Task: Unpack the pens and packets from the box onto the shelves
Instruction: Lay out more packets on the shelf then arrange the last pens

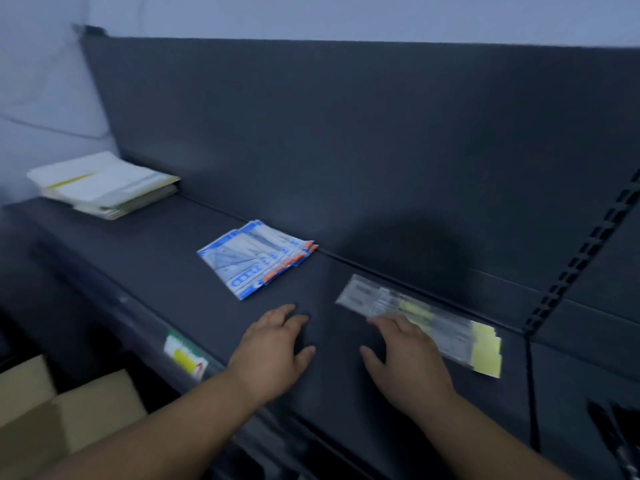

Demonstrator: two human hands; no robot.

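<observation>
Both hands lie flat and empty on the dark metal shelf point(166, 258), left hand point(273, 348) bare, right hand point(408, 358) fingertips overlapping blurred clear pen packets point(426, 320). A brown cardboard box point(52, 410) is cut off at lower left

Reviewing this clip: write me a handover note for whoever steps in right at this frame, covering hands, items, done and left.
Left hand: open, empty, palm down over the shelf.
Right hand: open, fingers on the near edge of the clear pen packets, not gripping them.
On the shelf: blue-and-white packets, fanned, middle; clear pen packets with yellow tabs to their right; a stack of papers at the far left.
Cardboard box stands open at lower left; its contents are not visible.
Done: two batches shelved.
Left: check the box for more and shelve anything found.
</observation>
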